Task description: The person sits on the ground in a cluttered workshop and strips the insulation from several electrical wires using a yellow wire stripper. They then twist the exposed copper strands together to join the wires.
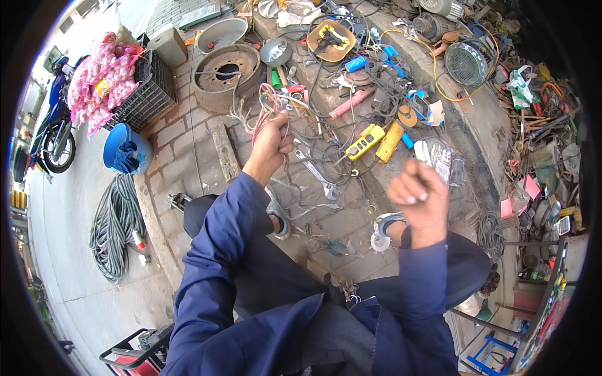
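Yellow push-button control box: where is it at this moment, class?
In the head view, the control box lies above and right of centre, just left of the yellow tool, horizontally between the left hand and right hand.

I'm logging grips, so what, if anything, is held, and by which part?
The left hand grips a bunch of pink and pale wires below its loops; nothing shows in the curled right hand.

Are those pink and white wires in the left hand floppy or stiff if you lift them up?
The wires are probably bendy, since they curl and loop above the left hand. They look fairly light, as just one hand grips them. They might snag when pulled, because some strands splay out sideways.
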`<state>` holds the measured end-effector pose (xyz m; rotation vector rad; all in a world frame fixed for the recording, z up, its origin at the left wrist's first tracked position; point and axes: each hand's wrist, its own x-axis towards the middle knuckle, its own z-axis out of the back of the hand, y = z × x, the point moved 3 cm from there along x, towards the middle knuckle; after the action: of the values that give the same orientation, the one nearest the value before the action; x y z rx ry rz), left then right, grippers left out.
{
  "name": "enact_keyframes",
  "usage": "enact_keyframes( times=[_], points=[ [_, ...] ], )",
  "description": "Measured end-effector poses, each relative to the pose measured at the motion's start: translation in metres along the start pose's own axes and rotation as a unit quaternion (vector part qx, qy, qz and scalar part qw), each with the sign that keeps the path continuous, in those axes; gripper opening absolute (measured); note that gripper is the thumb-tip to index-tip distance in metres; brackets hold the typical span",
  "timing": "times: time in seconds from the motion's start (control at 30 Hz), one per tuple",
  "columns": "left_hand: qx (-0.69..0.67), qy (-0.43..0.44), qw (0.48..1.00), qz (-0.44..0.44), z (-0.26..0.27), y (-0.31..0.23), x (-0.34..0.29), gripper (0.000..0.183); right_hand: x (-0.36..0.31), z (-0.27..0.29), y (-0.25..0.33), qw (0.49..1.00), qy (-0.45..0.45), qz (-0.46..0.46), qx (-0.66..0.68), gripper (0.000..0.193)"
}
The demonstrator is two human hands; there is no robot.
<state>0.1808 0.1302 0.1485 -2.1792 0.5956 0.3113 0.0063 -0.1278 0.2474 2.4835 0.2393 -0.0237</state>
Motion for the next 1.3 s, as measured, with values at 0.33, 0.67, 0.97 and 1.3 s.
enact_keyframes(
  times=[0.33,0.67,0.97,1.3],
  points=[
    [0.307,0.03,0.947,-0.086,-0.024,0.067,-0.02,0.03,0.046,0.027,-0.098,0.829,-0.125,0.198,-0.507,0.027],
    [0.553,0.093,0.782,-0.271,-0.038,0.085,-0.052,0.028,0.041,0.074,-0.134,0.822,-0.223,0.116,-0.51,0.022],
    [0.582,0.081,0.755,-0.29,-0.034,0.084,-0.052,0.029,0.038,0.095,-0.147,0.818,-0.193,-0.096,-0.534,0.017],
    [0.189,-0.049,0.975,0.106,0.019,0.129,0.01,0.026,0.032,0.022,-0.177,0.924,-0.231,-0.113,-0.283,0.037]
  ],
)
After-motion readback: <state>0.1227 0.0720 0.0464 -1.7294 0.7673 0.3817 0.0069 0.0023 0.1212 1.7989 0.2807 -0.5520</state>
